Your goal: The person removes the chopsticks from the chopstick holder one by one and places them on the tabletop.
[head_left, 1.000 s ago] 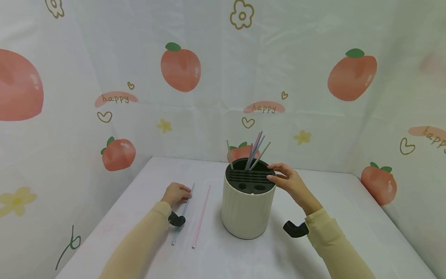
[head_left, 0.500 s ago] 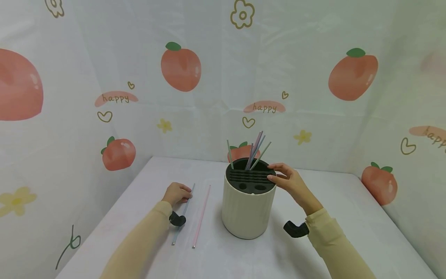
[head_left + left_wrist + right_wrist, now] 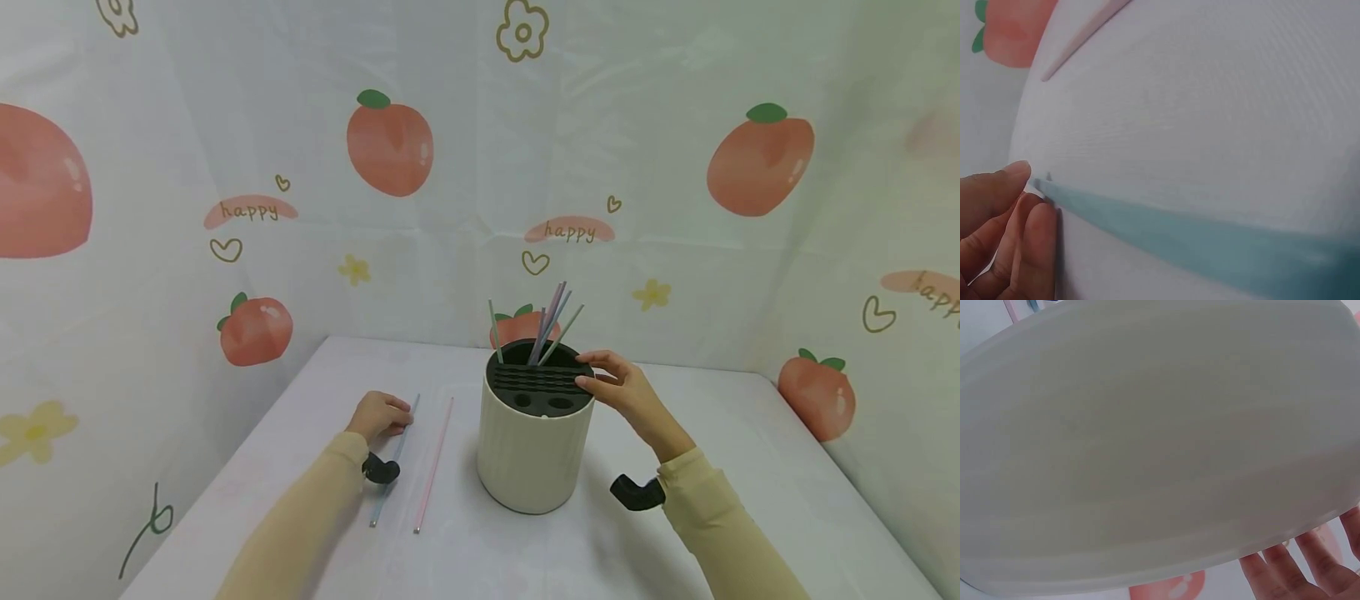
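My left hand [image 3: 381, 415] pinches a blue chopstick [image 3: 401, 446] near its far end, and the chopstick lies slanted on the white table. In the left wrist view its thin tip sits between my thumb [image 3: 997, 187] and curled fingers. A pink chopstick [image 3: 432, 471] lies just to its right. A cream, ribbed utensil holder [image 3: 531, 462] with a black slotted top [image 3: 534, 379] stands upright beyond it. My right hand [image 3: 626, 390] grips the holder's right rim, thumb and index finger over the edge. In the right wrist view the holder's wall hides most of that hand.
Several pastel chopsticks [image 3: 553, 321] lean in the rear opening of the holder. Two round holes show at the front of its top. The white table [image 3: 720, 467] meets a peach-print backdrop [image 3: 450, 275] behind and at both sides.
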The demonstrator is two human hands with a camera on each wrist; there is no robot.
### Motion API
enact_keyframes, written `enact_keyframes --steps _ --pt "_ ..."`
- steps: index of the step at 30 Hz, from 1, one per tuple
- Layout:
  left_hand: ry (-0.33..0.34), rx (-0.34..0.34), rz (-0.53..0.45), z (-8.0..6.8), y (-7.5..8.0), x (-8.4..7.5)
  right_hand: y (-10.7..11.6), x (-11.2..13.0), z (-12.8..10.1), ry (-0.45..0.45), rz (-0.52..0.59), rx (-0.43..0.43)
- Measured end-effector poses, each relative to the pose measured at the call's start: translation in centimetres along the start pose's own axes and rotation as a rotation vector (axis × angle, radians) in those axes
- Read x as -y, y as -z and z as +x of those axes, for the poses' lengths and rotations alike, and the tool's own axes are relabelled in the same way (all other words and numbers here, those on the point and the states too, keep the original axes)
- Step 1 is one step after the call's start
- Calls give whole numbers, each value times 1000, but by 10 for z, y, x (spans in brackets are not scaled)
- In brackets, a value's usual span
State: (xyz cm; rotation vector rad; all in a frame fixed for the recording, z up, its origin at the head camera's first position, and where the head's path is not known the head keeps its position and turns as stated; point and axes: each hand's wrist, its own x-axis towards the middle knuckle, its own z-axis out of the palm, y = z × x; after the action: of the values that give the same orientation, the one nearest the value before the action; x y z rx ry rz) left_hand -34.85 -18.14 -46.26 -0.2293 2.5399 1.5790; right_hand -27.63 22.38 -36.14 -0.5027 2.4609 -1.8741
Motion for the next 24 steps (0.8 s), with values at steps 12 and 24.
enact_keyframes --steps 12,24 --pt "-240 77 -305 -17 24 -82 0 1 0 -13 4 -3" --pt "-550 240 -517 -66 6 -174 1 0 1 3 5 0"
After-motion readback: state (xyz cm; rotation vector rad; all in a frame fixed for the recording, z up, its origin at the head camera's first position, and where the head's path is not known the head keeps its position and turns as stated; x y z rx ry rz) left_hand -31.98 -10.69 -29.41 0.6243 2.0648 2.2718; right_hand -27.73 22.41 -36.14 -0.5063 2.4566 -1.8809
